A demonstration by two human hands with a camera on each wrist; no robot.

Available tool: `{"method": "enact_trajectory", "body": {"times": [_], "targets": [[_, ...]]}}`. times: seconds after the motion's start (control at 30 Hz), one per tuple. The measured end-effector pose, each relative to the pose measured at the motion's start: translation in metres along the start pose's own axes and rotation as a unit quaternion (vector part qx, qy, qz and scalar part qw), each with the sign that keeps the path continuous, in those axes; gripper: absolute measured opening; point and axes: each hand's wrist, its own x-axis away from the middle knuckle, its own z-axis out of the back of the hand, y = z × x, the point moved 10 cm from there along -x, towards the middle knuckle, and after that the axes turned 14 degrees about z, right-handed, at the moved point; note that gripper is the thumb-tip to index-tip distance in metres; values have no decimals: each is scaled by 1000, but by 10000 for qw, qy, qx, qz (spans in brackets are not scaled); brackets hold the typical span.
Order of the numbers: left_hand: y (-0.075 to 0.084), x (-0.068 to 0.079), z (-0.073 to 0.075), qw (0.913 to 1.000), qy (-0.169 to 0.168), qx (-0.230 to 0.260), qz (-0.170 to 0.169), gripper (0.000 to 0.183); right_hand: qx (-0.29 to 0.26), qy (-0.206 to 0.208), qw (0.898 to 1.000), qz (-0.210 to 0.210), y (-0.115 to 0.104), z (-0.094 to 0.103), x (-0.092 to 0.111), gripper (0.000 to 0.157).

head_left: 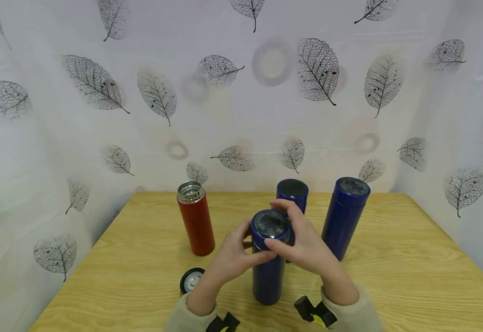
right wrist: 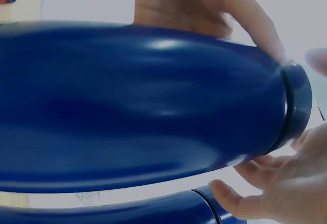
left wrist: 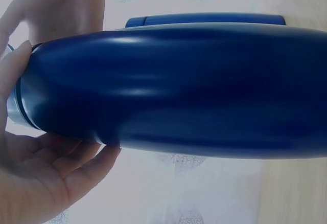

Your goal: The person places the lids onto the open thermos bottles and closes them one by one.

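Note:
A dark blue thermos bottle point(head_left: 267, 281) stands upright on the table in front of me, with its dark-topped lid point(head_left: 271, 224) in place. My left hand point(head_left: 232, 254) grips the bottle's upper part from the left, thumb near the seam under the lid. From the right, my right hand point(head_left: 303, 240) holds the lid between curved fingers and thumb. In the right wrist view, the seam and lid point(right wrist: 301, 101) show close to the right hand point(right wrist: 291, 188). The bottle body point(left wrist: 179, 91) fills most of the left wrist view, beside the left hand point(left wrist: 36, 178).
Two more lidded blue thermos bottles stand behind: one point(head_left: 292, 188) partly hidden by my right hand, another point(head_left: 346, 219) further right. At left stands a lidless red thermos bottle point(head_left: 197, 226). A loose lid point(head_left: 192, 279) lies inside-up near my left wrist. A leaf-patterned curtain point(head_left: 241, 115) surrounds the wooden table point(head_left: 411, 267).

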Motion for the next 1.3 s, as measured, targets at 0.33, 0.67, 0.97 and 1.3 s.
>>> {"method": "enact_trajectory", "body": {"times": [0.33,0.67,0.97,1.3], "targets": [[1,1,0,9999,99,-111,4,61,-34,213,9998,-37,1,4,1,65],[-1,0,0,9998,116,-125,140,64,71,161,9997,-176,4,3,1,56],[2,2,-1,9999,-45,-116,76,62,-643,-113,9972,377,-7,2,0,51],[-7,-1,2,9991,260,-191,292,64,16,156,9998,-114,3,6,1,64]]}}
